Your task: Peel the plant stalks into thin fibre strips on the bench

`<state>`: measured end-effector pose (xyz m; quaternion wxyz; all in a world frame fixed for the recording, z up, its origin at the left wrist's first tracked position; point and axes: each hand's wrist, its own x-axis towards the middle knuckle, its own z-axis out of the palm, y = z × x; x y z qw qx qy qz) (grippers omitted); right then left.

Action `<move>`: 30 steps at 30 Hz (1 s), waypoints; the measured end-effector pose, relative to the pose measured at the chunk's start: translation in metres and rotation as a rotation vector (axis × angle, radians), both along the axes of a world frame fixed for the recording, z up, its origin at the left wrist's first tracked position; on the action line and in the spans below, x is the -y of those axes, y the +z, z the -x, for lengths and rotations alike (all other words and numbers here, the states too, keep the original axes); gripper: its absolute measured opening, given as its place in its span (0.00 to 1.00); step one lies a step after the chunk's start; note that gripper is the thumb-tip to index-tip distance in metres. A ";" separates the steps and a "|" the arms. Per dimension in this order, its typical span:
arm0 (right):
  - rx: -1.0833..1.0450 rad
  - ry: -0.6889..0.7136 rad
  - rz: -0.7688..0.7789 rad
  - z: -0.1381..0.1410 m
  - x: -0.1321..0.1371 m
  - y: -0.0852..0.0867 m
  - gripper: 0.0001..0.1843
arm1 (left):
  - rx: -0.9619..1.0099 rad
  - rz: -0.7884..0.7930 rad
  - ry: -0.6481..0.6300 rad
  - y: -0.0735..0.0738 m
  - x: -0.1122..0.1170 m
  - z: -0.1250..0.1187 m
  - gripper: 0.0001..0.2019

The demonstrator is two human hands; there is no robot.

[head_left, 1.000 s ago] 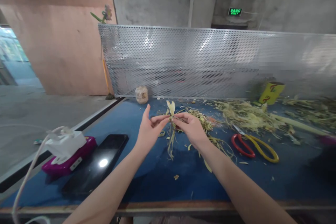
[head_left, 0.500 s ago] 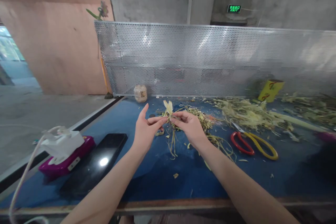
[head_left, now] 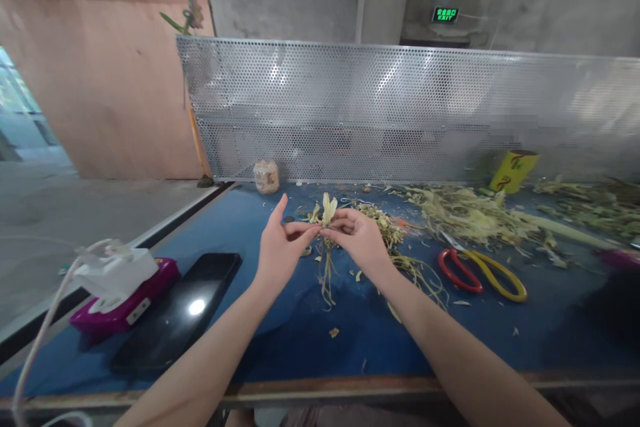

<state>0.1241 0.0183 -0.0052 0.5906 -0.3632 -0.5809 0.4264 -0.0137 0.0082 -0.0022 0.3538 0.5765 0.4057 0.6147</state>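
Observation:
Between the fingertips of both hands, above the blue table (head_left: pixel 300 360), is a small dried plant (head_left: pixel 329 210) with pale yellow leaves on top and thin stringy roots hanging down. My left hand (head_left: pixel 281 243) pinches it from the left, thumb against the fingers. From the right, my right hand (head_left: pixel 357 237) pinches the same plant; its fingers are curled. Just behind the right hand lies a heap of dried plants (head_left: pixel 385 223), with loose roots (head_left: pixel 417 273) trailing toward me. The exact contact point is partly hidden by the fingertips.
Scissors (head_left: pixel 483 273) with one red and one yellow handle lie on the right, by pale leaf scraps (head_left: pixel 465 213). A black phone (head_left: pixel 185 320) and a purple power strip (head_left: pixel 125 307) with white plugs are on the left. A perforated metal panel (head_left: pixel 325 107) closes the back.
The plant's pale leaves have turned more upright and shifted slightly right between my fingers. Both hands stay almost in the same place; the view has shifted a little.

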 end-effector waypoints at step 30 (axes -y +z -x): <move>0.576 -0.143 -0.115 -0.022 -0.020 -0.016 0.12 | -0.619 -0.032 0.139 -0.006 -0.006 0.010 0.37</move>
